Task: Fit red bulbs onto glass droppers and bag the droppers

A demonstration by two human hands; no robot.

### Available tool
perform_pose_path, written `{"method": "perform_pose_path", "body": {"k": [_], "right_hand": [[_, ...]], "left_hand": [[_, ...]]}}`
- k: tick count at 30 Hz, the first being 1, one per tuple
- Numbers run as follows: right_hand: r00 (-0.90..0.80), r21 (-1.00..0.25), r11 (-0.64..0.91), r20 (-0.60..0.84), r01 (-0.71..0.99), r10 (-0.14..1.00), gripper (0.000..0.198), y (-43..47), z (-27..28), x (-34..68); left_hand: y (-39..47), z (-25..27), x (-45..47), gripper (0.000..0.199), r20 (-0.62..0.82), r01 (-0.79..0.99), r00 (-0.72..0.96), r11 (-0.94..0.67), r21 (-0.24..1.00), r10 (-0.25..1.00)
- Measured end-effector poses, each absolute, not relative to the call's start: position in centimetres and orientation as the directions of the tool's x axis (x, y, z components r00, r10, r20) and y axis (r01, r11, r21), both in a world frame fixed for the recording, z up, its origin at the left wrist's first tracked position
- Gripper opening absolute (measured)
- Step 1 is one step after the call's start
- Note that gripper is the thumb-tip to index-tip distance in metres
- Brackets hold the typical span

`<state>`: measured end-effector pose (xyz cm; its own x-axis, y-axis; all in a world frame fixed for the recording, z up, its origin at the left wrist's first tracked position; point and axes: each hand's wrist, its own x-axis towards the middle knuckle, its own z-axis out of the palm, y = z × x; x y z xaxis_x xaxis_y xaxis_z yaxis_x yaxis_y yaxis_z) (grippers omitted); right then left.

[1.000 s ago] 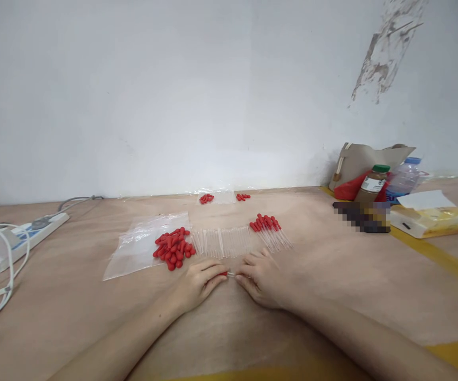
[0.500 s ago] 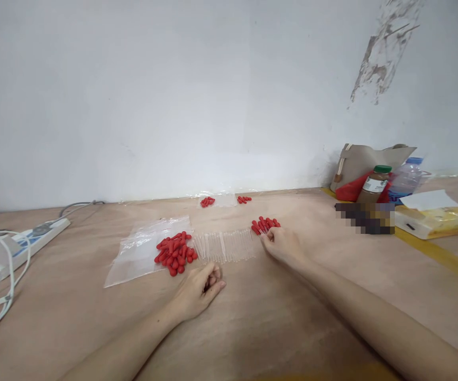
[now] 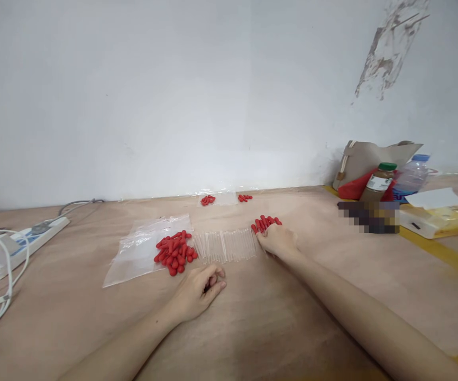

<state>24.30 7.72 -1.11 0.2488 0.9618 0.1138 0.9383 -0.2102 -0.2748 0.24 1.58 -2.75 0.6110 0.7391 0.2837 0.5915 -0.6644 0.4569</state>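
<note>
One row of red-bulbed droppers [image 3: 264, 221], clear-stemmed, at right hand [image 3: 280, 241]; can't tell if gripping. Left hand [image 3: 199, 292] half-open, near one red bulb heap [image 3: 175, 253], one clear tube row [image 3: 226, 246].

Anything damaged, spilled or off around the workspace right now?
Yes: the ragged patch on the wall, upper right above the beige bag, looks damaged, its surface flaked away to grey and brown. I see no spill on the table.

Brown surface [image 3: 248, 323]: row of clear tubes [image 3: 223, 246]; left of tubes, red bulbs [image 3: 174, 252], plastic bag [image 3: 134, 256], power strip [image 3: 40, 241]; right, yellow-white packet [image 3: 447, 218].
</note>
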Motion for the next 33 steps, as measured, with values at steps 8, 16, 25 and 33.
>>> {"method": "perform_pose_path", "body": {"k": [8,16,25,33], "right_hand": [[0.254,-0.290,-0.220,0.082,0.931,0.964,0.054,7.7,-1.3,24.7],[0.155,-0.299,-0.120,0.096,0.947,0.983,0.036,7.3,-0.5,23.5],[0.168,-0.252,-0.160,0.011,0.954,0.986,0.020,9.2,-0.2,22.3],[0.199,-0.293,-0.194,-0.013,0.936,0.980,0.017,9.8,-0.2,22.2]], "left_hand": [[1.5,-2.3,0.3,0.009,0.261,0.607,0.610,-0.653,0.453,0.748],[1.4,-2.2,0.4,0.011,0.256,0.603,0.624,-0.663,0.443,0.738],[1.3,-2.3,0.4,0.013,0.281,0.594,0.613,-0.665,0.452,0.738],[2.3,-2.2,-0.3,0.011,0.471,0.731,0.481,-0.635,0.250,0.740]]}}
